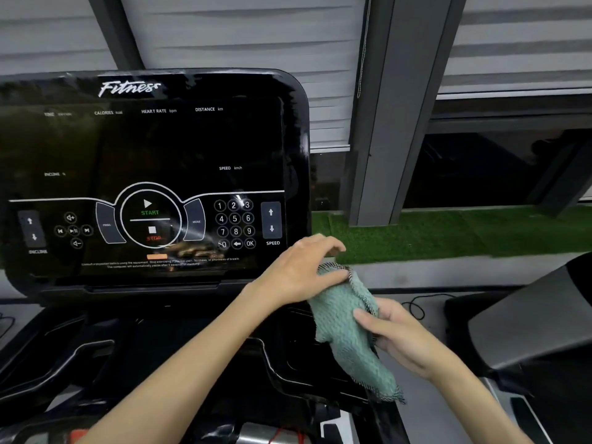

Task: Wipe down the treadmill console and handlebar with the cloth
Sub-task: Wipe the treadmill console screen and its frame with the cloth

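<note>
Currently cloth (346, 328) hangs just right of console (144, 149), not touching it. Left hand (298, 274) pinches top edge, other fingers loosely spread; right hand (400, 334) grips middle, thumb across. I'd fold flat pad first, then wipe lightly.

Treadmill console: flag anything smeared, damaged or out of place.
Pale streaks cross the console between the STOP button and the keypad: smears or glare, cannot tell. Nothing looks cracked or askew.
</note>
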Demonstrator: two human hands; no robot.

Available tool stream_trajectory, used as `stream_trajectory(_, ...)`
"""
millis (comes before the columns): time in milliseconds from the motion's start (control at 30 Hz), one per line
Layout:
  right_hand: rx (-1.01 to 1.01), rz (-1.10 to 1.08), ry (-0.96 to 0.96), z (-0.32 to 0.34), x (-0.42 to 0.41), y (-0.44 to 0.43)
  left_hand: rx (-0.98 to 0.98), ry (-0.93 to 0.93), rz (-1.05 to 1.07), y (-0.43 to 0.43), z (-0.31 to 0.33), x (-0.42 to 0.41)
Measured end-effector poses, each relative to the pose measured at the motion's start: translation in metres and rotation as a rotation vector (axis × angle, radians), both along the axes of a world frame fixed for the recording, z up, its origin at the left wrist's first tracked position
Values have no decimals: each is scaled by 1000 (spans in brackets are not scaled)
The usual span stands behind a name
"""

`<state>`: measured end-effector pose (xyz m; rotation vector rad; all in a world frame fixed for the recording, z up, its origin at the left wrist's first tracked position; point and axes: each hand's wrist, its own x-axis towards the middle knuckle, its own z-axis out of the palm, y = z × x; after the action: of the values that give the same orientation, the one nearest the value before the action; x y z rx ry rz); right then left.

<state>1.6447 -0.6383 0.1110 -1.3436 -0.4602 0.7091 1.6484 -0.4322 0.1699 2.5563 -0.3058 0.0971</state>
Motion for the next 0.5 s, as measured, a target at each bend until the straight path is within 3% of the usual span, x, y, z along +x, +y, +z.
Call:
stream_trajectory(100,121,-78,162,7,1,-2,-71,-138,50,-12,-7,-14)
stream_trajectory(267,186,-106,321,9,4,-3,-112,385,174,-21,-38,-37)
stream_trajectory(367,149,-129,365,5,5,-3,-568,576,160,-19,-45,-43)
stream_trajectory(400,138,-135,378,4,6,-4,-646,585,132,-18,-47,-44)
stream_trajectory(500,40,-167,377,-1,12,-7,-517,428,80,-14,-55,-43)
